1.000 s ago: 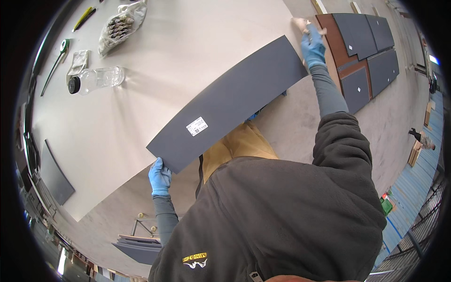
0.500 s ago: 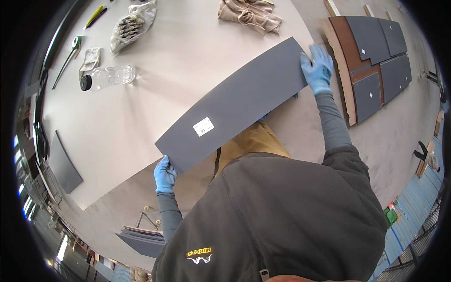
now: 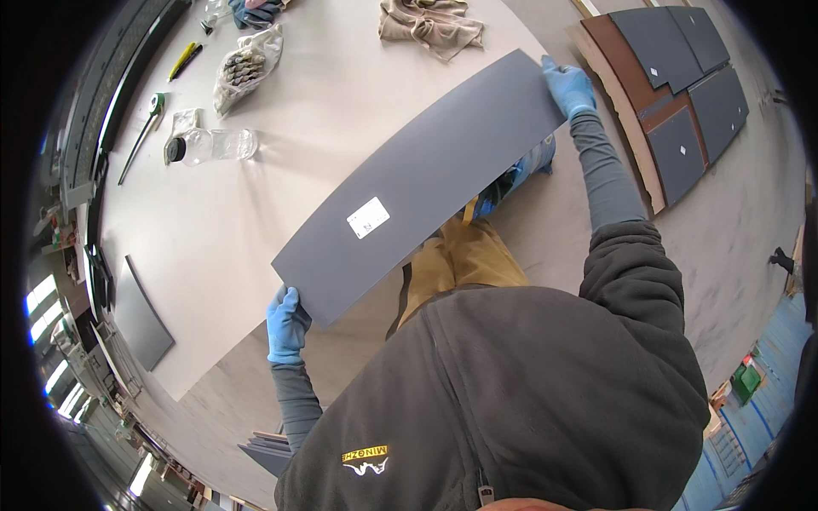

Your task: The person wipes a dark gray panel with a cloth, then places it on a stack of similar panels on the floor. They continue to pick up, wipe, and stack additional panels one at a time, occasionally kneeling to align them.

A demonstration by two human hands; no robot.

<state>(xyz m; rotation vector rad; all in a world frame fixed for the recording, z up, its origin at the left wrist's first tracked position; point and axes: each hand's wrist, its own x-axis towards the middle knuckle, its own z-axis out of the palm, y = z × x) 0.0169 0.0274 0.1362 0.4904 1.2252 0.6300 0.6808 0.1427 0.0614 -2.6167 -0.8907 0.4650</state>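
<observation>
A long dark grey panel (image 3: 434, 166), with one gently curved edge and a white label (image 3: 368, 218) near its left end, slants across in front of me over the near edge of the table. My left hand (image 3: 287, 325), in a light blue glove, is closed on the panel's lower left corner, thumb on top. At the far right end my right hand (image 3: 569, 87), gloved the same way, holds the short edge; its fingertips are partly hidden there.
The pale table (image 3: 213, 247) bears a clear bottle (image 3: 223, 145), a tape measure (image 3: 156, 104), a yellow cutter (image 3: 182, 61), a bag of small parts (image 3: 241, 72), a beige cloth (image 3: 430, 30) and another grey panel (image 3: 141, 315). Stacked boards (image 3: 669, 94) lie to the right.
My right hand, blurred and with fingers apart at the panel's end before, now grips it. The panel has shifted slightly up and left in view, and the whole view has turned a little.
</observation>
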